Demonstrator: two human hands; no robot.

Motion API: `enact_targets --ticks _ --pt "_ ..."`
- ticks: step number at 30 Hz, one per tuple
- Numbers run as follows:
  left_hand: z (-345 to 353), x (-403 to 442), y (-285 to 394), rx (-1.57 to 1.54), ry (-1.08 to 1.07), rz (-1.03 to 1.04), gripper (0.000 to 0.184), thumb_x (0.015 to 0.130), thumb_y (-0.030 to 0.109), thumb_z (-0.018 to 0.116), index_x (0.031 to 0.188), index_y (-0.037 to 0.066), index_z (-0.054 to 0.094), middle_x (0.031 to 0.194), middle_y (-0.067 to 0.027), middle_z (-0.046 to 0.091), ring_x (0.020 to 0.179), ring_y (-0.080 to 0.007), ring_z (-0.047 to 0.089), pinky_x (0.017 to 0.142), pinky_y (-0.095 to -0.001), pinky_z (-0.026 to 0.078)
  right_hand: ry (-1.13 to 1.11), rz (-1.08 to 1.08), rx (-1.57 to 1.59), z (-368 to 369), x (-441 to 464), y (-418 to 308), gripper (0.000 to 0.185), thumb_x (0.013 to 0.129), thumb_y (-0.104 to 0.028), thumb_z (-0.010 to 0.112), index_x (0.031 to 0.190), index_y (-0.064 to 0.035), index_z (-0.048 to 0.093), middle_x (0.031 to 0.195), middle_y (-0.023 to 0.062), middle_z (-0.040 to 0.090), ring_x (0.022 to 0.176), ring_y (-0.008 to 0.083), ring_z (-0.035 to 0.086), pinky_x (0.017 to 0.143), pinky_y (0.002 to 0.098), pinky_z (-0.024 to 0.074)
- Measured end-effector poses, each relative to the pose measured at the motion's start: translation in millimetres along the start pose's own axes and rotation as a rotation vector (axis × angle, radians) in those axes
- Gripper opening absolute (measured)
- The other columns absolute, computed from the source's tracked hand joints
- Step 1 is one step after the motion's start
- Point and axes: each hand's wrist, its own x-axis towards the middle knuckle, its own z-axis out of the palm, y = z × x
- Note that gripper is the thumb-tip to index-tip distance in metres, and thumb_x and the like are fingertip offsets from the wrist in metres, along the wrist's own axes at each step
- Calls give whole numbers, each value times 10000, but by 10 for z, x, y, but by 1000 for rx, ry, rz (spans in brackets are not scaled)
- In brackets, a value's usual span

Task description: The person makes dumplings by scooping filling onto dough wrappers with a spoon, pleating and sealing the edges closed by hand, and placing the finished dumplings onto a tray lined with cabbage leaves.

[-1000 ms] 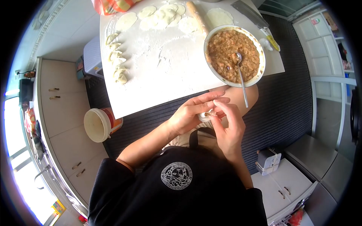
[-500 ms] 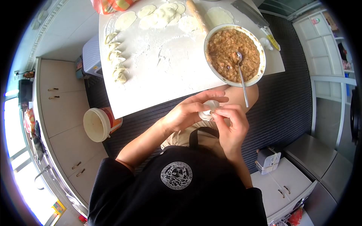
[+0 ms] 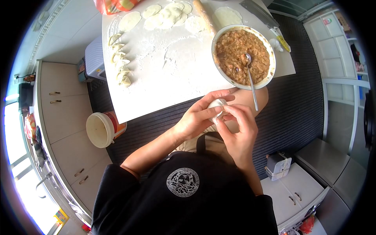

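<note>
A pale, folded dumpling (image 3: 217, 105) sits between my two hands, over my lap and below the table edge. My left hand (image 3: 198, 116) cups it from the left, the thumb lying across its front. From the right, my right hand (image 3: 240, 123) pinches its edge with thumb and fingertips. Just beyond the hands, a bowl (image 3: 215, 58) of brown minced filling (image 3: 239, 47) stands on the table corner. A metal spoon (image 3: 252, 80) rests in the filling, its handle hanging over the rim towards me.
On the floured table (image 3: 164, 78), several finished dumplings (image 3: 118, 58) line the left edge. Flat dough wrappers (image 3: 168, 16) and a rolling pin (image 3: 204, 16) lie at the back. A cleaver (image 3: 260, 14) is at the far right. A white bucket (image 3: 99, 129) stands on the floor.
The dumpling has turned and looks more closed. My left fingers have curled further round it, and my right fingertips have shifted along its edge.
</note>
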Motion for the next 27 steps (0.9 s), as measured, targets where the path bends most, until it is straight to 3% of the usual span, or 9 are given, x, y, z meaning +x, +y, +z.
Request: enact_targets --ticks 13,19,27 --pt "-15 -2 -40 -150 -39 -15 497 974 122 531 1435 48 363 1457 -168 415 1290 -257 479 1055 -405 441 2 -19 -27 -41 36 -11 193 812 65 686 997 11 668 971 112 617 847 236 662 695 318 556" --pt "-17 -2 -76 -163 -31 21 508 959 87 548 1435 63 374 1461 -157 411 1271 -249 489 1053 -404 437 11 -78 -64 -56 28 31 209 800 30 711 1002 5 668 977 107 619 839 228 662 702 318 554" --pt "10 12 -120 -145 -6 55 501 954 83 544 1431 74 389 1459 -141 412 1255 -243 495 1044 -412 432 -5 0 -20 -48 53 -61 238 787 43 711 1015 0 658 994 97 609 804 208 661 700 318 555"
